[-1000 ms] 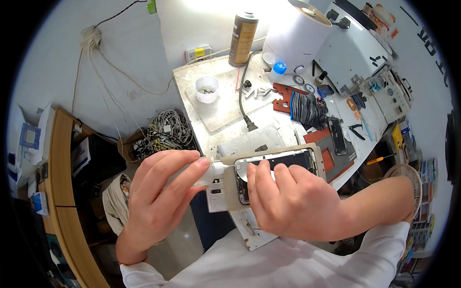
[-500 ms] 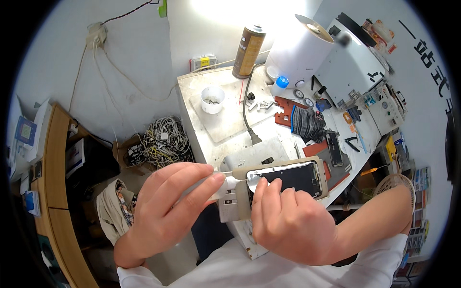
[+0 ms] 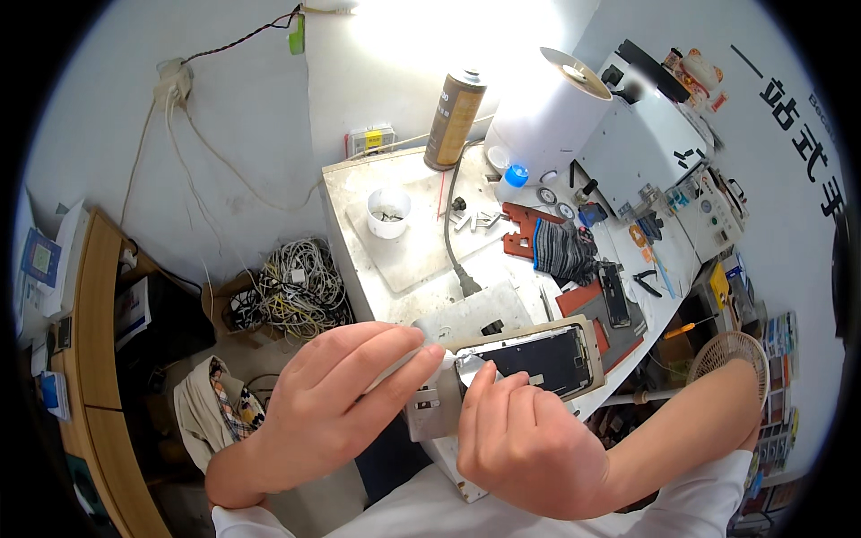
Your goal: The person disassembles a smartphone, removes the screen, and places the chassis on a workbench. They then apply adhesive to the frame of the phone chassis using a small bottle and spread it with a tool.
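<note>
A phone screen (image 3: pixel 554 359) with a black back and a light rim lies in a beige holder (image 3: pixel 595 357) on a grey metal plate (image 3: pixel 429 425). My left hand (image 3: pixel 332 412) is closed around a white bottle (image 3: pixel 434 375), tilted so that its nozzle points at the phone's left end. Most of the bottle is hidden behind my fingers. My right hand (image 3: pixel 536 453) pinches a thin, shiny, flat blade (image 3: pixel 470 366) at that same end. Whether the blade sits under the screen's edge I cannot tell.
Beyond the phone stand a white cup (image 3: pixel 388 213) of small bits, a brown spray can (image 3: pixel 456 121) and a blue-capped bottle (image 3: pixel 513 182). A black power cable (image 3: pixel 452 235) crosses the table. Rightward lie a grey glove (image 3: pixel 563 249), another phone part (image 3: pixel 615 296) and black pliers (image 3: pixel 647 283).
The whole view has shifted slightly, with the table lower in the picture. Both hands keep their grips at the phone's left end, and the right hand sits slightly lower against the phone.
</note>
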`<state>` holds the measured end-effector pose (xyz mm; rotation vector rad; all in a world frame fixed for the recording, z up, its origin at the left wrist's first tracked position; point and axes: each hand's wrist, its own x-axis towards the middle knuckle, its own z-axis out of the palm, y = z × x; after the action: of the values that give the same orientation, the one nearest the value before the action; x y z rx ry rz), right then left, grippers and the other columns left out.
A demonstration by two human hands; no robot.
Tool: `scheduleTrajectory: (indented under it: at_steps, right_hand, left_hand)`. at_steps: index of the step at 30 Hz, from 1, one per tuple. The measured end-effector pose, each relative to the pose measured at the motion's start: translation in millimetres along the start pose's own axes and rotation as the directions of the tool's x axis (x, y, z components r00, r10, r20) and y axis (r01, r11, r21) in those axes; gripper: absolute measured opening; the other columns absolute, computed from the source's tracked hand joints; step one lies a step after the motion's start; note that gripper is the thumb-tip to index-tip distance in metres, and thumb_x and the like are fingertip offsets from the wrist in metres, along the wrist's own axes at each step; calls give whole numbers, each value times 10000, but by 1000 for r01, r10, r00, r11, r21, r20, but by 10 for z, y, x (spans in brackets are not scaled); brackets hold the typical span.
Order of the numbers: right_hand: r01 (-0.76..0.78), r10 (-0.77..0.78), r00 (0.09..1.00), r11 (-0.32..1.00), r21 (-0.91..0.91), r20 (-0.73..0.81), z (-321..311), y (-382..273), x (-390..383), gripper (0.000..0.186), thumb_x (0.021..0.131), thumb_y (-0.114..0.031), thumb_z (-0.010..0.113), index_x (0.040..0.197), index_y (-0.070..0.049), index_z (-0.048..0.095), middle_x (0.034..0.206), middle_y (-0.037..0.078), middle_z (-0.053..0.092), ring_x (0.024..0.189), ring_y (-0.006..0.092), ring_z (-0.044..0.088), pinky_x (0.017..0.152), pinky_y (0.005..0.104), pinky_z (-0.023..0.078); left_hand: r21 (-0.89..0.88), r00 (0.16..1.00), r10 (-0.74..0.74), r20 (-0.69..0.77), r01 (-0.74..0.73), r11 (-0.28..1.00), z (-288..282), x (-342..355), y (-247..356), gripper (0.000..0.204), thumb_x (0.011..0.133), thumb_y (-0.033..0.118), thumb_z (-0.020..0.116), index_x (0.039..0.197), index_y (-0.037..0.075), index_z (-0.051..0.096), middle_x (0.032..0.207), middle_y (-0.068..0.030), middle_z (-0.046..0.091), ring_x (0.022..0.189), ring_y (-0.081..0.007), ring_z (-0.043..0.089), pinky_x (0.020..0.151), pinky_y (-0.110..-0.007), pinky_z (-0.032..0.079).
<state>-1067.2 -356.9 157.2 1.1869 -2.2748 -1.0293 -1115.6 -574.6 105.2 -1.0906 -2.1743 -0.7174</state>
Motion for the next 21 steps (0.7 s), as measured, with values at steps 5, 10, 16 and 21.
scheduleTrajectory:
  at_steps: [5, 10, 16, 21]
  right_hand:
    - [-31, 31, 1000, 999, 20, 3, -28, 4, 14, 190, 806, -66, 716, 939, 42, 798, 707, 179, 704, 575, 195, 604, 523, 271, 426]
    - [-125, 123, 985, 992, 7, 121, -223, -8, 36, 245, 934, -117, 675, 1036, 95, 747, 808, 189, 705, 747, 260, 673, 694, 325, 533]
    - [-150, 154, 981, 988, -39, 115, -196, 4, 7, 222, 853, -87, 680, 975, 80, 761, 729, 119, 650, 688, 209, 613, 631, 299, 445]
    - [-16, 16, 1000, 1000, 2, -3, -13, 64, -46, 224, 767, -66, 699, 926, 51, 805, 714, 167, 702, 591, 197, 587, 526, 255, 388]
  left_hand:
    - [34, 1000, 5, 29, -6, 999, -27, 33, 30, 473, 718, 83, 731, 1187, 31, 762, 1183, -72, 695, 1066, -233, 688, 874, -337, 581]
    - [40, 999, 19, 26, -20, 999, -24, 38, 12, 456, 738, 95, 732, 1188, 33, 764, 1191, -79, 697, 1063, -238, 689, 877, -334, 580]
    - [-70, 996, -60, -73, 55, 996, 38, -16, -43, 504, 712, 64, 807, 1211, 20, 755, 1196, -109, 698, 1057, -278, 687, 855, -362, 585]
    - [-111, 986, -119, -119, 106, 988, 83, -78, -92, 525, 698, 48, 850, 1213, 12, 752, 1190, -122, 697, 1051, -305, 683, 848, -389, 583]
